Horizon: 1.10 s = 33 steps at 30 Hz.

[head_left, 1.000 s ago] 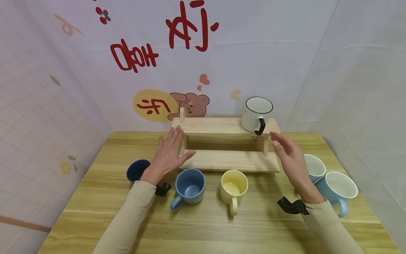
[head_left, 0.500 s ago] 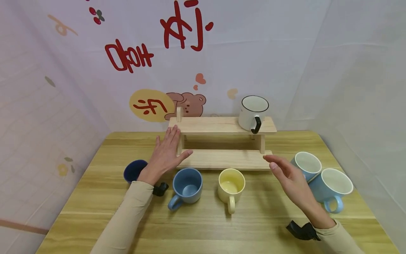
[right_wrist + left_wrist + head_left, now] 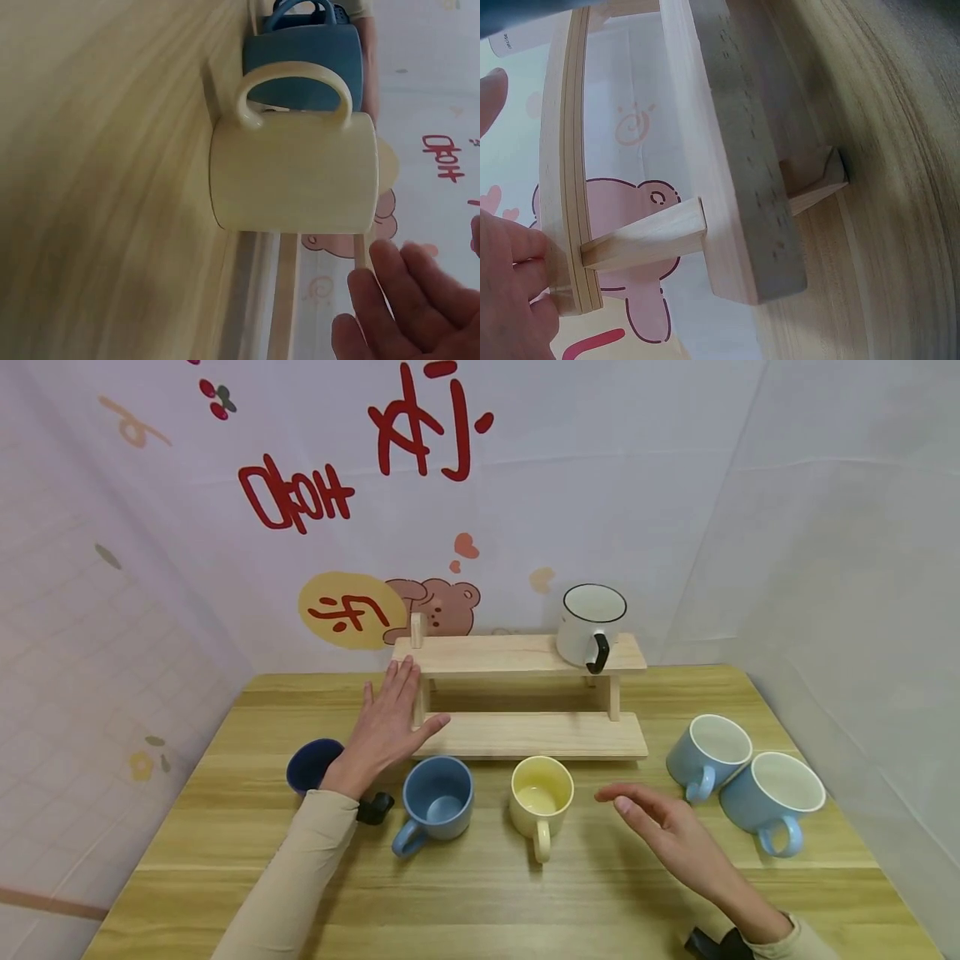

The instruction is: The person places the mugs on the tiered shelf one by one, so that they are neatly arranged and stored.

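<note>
While the left hand [image 3: 382, 727] is resting its nearly straight fingers [image 3: 409, 682] against the left end of the upper board of the wooden shelf [image 3: 495, 653], its thumb is pointing right and it is gripping nothing. The right hand [image 3: 671, 839] is hovering over the counter [image 3: 585, 910], right of the yellow mug [image 3: 529, 828] and apart from it, its loosely bent fingers holding nothing. The yellow mug is standing upright, just near of the shelf, its handle facing near. A blue mug [image 3: 452, 820] is standing to its left; a white mug [image 3: 579, 637] is standing on the upper board's right part. Two light blue mugs [image 3: 684, 763] are standing far right.
</note>
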Motion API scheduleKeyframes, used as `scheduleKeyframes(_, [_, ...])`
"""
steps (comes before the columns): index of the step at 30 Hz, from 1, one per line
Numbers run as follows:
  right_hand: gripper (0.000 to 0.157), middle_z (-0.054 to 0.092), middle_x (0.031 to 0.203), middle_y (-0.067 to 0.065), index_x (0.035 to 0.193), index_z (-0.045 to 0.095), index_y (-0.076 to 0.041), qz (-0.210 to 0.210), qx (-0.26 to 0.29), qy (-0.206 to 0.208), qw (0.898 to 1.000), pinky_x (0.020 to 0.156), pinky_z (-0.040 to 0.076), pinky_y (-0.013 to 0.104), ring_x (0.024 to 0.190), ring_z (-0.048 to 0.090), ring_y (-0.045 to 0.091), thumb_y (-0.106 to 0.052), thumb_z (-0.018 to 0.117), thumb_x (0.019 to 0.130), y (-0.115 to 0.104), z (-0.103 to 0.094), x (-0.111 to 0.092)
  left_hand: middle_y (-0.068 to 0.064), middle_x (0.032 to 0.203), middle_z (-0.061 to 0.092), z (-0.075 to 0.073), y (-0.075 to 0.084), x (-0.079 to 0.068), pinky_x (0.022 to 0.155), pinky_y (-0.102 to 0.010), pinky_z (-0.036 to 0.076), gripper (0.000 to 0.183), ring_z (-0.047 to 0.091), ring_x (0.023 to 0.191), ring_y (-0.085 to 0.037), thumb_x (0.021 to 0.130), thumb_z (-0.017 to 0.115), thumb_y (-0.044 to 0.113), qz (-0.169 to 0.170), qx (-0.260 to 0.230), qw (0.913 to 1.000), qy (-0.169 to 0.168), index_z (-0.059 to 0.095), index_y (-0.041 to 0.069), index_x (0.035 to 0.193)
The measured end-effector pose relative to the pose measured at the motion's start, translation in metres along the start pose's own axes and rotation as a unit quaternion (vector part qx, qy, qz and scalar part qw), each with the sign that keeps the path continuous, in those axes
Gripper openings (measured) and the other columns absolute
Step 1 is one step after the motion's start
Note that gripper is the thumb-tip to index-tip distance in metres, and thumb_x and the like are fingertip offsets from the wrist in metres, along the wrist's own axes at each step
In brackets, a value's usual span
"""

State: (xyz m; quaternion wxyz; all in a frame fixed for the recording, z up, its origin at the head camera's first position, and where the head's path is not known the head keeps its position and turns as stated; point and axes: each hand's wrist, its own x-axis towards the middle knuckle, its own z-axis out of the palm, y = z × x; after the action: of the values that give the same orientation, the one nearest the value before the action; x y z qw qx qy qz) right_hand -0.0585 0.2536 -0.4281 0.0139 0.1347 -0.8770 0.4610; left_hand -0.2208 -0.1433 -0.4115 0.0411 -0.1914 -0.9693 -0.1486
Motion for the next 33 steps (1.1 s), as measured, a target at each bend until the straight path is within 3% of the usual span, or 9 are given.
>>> scheduleKeyframes(8, [0.025,0.074,0.115,-0.012,0.117,0.075,-0.023,-0.003,0.032,-0.052,0.998,0.093,0.054,0.028,0.115,0.066,0.009,-0.019,0.052,0.111,0.003,0.011,-0.003,-0.013,0.174,0.004,-0.002,-0.005,0.002,0.122,-0.068,0.002,0.101,-0.005,0.159,-0.031,0.098,0.051,0.068,0.002,-0.009,0.9999,0.005,0.014,0.002,0.165])
scheduleKeyframes(22, [0.027,0.074,0.123,-0.003,0.126,0.074,-0.016,-0.038,0.100,-0.145,0.984,0.097,0.050,0.022,0.119,0.064,0.008,-0.013,0.052,0.110,0.006,0.040,0.001,-0.012,0.174,0.005,0.000,-0.006,0.001,0.122,-0.068,0.004,0.102,-0.004,0.160,-0.030,0.097,0.045,0.074,0.005,-0.018,0.9998,0.007,0.015,0.004,0.166])
scheduleKeyframes(33, [0.028,0.074,0.122,0.005,0.127,0.073,-0.006,-0.020,0.136,-0.188,0.972,0.095,0.051,0.022,0.115,0.064,0.007,-0.014,0.053,0.109,0.004,0.057,0.004,-0.009,0.174,0.003,0.001,-0.004,0.000,0.122,-0.067,0.005,0.102,-0.006,0.160,-0.028,0.097,0.044,0.074,0.005,-0.024,0.9997,0.003,0.014,0.006,0.166])
